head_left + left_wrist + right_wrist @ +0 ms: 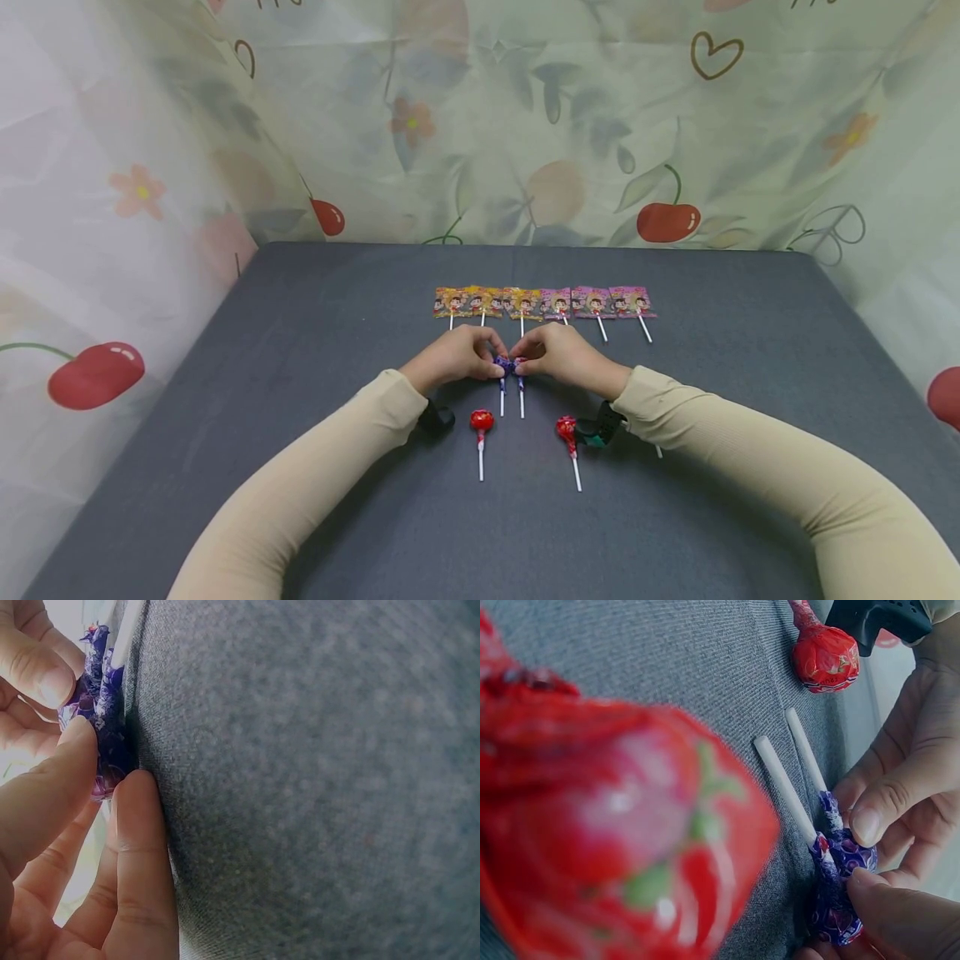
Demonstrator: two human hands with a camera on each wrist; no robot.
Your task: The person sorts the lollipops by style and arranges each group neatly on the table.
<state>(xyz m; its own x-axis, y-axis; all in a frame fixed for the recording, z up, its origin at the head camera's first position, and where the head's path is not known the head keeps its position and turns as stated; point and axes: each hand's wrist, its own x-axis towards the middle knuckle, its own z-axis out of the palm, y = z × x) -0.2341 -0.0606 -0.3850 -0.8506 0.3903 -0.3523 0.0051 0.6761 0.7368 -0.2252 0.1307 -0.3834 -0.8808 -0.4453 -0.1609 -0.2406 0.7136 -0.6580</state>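
Note:
Two lollipops in purple wrappers lie side by side, sticks toward the person, on the grey tabletop. My left hand (463, 354) pinches the left purple lollipop (856, 853) by its head between thumb and fingers. The right purple lollipop (831, 904) is pinched the same way by my right hand (564, 358). Both hands meet at the middle, fingertips almost together, and the wrapped heads sit close against each other. In the left wrist view the fingers partly cover both purple wrappers. The white sticks (522, 404) stay in sight.
Beyond the hands runs a row of flat-packed lollipops, orange packets (486, 300) on the left, pink packets (592, 302) on the right. Nearer lie a red lollipop (482, 421) and another red lollipop (573, 450) beside the right wrist camera. A white stick (659, 451) pokes from under the right sleeve.

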